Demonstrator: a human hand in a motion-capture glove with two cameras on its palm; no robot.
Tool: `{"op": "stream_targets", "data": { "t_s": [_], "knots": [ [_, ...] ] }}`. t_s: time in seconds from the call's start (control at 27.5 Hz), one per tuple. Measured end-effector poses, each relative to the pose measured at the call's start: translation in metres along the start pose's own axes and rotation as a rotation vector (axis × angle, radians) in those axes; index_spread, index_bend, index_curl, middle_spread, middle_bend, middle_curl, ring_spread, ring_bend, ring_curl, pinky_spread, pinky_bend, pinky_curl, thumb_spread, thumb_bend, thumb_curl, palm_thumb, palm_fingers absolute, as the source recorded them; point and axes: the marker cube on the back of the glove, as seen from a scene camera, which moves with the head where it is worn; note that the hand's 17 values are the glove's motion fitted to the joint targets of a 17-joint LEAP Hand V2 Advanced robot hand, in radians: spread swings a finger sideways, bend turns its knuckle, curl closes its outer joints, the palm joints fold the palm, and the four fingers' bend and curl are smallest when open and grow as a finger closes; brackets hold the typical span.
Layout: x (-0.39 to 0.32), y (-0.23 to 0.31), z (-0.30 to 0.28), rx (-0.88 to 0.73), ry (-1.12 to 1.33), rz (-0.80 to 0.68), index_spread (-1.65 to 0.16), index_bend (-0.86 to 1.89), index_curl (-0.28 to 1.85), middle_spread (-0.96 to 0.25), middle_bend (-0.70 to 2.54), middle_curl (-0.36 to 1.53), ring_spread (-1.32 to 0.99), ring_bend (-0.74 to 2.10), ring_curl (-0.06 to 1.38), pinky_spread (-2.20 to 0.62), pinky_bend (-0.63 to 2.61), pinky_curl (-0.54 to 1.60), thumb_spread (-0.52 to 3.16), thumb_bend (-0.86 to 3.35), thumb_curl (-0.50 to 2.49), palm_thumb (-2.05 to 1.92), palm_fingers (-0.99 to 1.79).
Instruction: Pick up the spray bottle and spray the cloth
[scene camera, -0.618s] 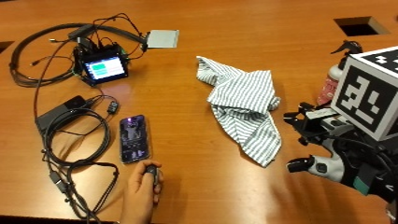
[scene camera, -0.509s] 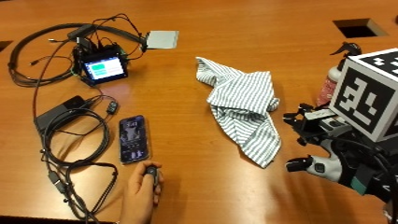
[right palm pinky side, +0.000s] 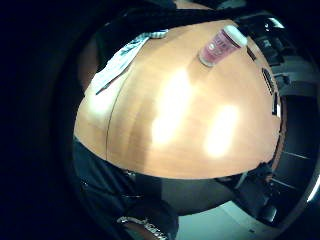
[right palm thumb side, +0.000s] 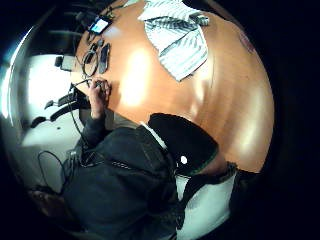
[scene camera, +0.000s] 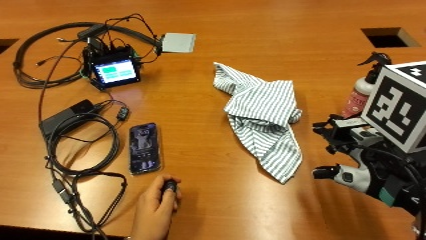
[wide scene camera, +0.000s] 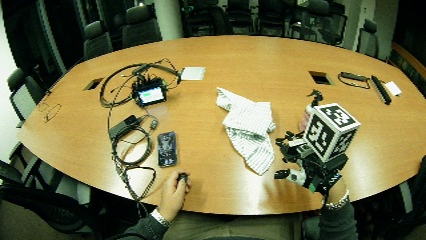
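Cloth (scene camera: 264, 118) crumpled on table (scene camera: 266, 30); spray bottle (scene camera: 359, 93) upright just beside it; gloved right hand (scene camera: 363, 167) near bottle, grip unclear.

The wooden table (scene camera: 279, 45) is covered with a crumpled striped cloth (scene camera: 266, 120), a pink spray bottle (scene camera: 359, 92) standing upright, a phone (scene camera: 144, 148), coiled cables (scene camera: 80, 145), and a small lit screen device (scene camera: 114, 71).
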Motion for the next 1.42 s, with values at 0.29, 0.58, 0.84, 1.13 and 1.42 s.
{"op": "stream_targets", "data": {
  "t_s": [0.29, 0.58, 0.84, 1.13, 1.42],
  "knots": [
    [0.046, -0.011, 0.007, 0.002, -0.041, 0.132, -0.43, 0.19, 0.26, -0.04, 0.18, 0.20, -0.01, 0.29, 0.19, 0.27, 0.30, 0.23, 1.03, 0.04, 0.18, 0.35, 0.36],
    [0.107, -0.022, 0.006, 0.077, -0.033, 0.343, -0.40, 0.12, 0.26, -0.03, 0.21, 0.23, -0.02, 0.34, 0.22, 0.27, 0.30, 0.26, 1.09, 0.03, 0.20, 0.40, 0.45],
    [0.156, -0.063, 0.004, 0.191, -0.124, 0.445, -0.36, 0.02, 0.20, -0.02, 0.26, 0.28, -0.03, 0.44, 0.27, 0.26, 0.39, 0.31, 1.12, 0.01, 0.22, 0.45, 0.42],
    [0.172, -0.117, 0.007, 0.512, -0.294, 0.446, -0.33, 0.05, 0.14, -0.04, 0.31, 0.31, -0.07, 0.57, 0.31, 0.22, 0.46, 0.33, 1.13, 0.00, 0.24, 0.48, 0.57],
    [0.150, -0.188, 0.021, 0.785, -0.952, 0.331, -0.31, 0.29, 0.25, -0.13, 0.47, 0.38, -0.12, 0.49, 0.31, 0.18, 0.19, 0.27, 1.13, 0.12, 0.34, 0.78, 0.94]
  ]
}}
